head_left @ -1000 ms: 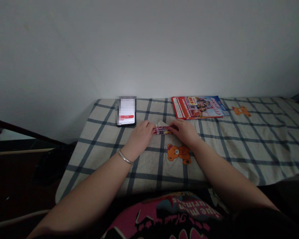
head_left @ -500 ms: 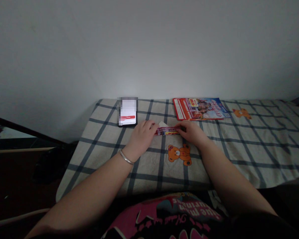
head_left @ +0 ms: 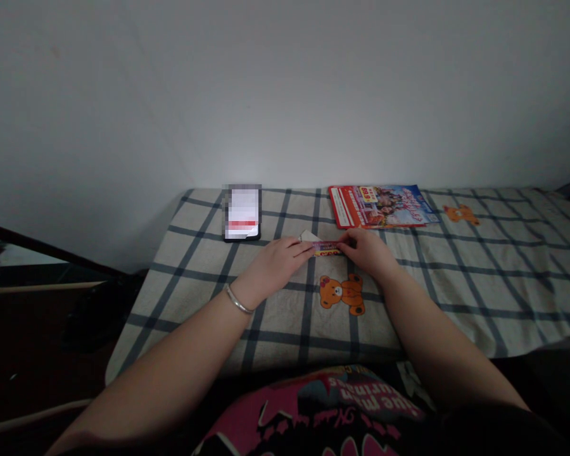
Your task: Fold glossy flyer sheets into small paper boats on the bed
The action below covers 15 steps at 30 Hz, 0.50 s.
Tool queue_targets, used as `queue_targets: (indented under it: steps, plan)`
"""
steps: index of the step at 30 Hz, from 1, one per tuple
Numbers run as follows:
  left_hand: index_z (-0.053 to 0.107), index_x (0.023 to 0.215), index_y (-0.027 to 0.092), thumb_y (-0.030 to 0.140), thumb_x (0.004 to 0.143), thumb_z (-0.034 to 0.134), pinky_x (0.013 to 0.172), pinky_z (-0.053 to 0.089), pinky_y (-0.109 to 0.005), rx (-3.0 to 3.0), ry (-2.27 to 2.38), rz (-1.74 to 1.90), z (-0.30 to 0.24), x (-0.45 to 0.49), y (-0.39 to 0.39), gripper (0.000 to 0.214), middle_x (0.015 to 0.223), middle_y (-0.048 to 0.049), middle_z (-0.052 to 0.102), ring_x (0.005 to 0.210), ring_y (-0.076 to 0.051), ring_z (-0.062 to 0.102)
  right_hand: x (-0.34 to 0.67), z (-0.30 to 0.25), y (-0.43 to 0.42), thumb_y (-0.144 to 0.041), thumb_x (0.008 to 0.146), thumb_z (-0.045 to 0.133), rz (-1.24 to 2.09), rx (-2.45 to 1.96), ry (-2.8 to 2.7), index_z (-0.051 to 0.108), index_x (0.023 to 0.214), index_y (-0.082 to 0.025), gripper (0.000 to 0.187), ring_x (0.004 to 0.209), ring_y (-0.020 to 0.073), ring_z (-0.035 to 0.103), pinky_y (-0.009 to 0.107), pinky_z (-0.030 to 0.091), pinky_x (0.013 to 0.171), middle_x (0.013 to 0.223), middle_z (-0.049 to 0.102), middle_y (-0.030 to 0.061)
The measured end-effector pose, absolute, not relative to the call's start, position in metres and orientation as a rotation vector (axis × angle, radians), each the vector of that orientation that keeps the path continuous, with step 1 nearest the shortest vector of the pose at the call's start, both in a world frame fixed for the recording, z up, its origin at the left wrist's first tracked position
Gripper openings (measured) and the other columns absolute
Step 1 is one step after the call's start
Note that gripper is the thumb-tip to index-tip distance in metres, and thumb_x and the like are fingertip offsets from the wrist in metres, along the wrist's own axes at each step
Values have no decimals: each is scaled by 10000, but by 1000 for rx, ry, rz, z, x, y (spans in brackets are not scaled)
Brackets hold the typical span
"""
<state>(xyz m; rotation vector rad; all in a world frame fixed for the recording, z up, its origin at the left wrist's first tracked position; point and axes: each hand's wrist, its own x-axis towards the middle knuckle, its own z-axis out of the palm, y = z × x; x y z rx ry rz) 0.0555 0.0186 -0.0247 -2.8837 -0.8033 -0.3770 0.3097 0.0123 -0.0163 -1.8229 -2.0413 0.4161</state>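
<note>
A small folded paper flyer (head_left: 327, 248), purple with yellow print along its strip and a white corner sticking up behind, lies on the checked cloth. My left hand (head_left: 278, 261) rests flat across its left part, fingers stretched out and together, covering that end. At the right end, the thumb and fingers of my right hand (head_left: 367, 251) pinch the paper. The underside of the flyer and parts of the fingertips are hidden.
A lit phone (head_left: 243, 212) lies to the left, its screen partly blurred. Behind my right hand is a stack of colourful flyers (head_left: 384, 206). The checked tablecloth (head_left: 285, 323), printed with bears, reaches the white wall (head_left: 285, 95) at the back.
My left hand has slid right along the folded flyer and flattened over it, covering more of the strip. My right hand stays at the right end, nearly unmoved.
</note>
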Motion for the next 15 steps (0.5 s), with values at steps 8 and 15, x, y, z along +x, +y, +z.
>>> queue_targets:
  steps: [8,15]
  plan:
    - [475,1414,131,287,983,472,1129,377,-410,-2953,-920,-364,-18,55,6,458,1446,-90,521,1319,-246,451,303,-11,0,-249,834,649,24,-1647,-2017,689,974,-188,158,903,228,617,341,474,765,1005,687,89]
    - [503,1379,104,139,974,445,1123,394,-383,-2994,-928,-435,-25,52,13,411,1407,-120,530,1304,-224,465,290,-13,-2,-242,917,600,40,-1058,-2494,737,976,-231,150,922,202,594,335,461,838,1015,729,47]
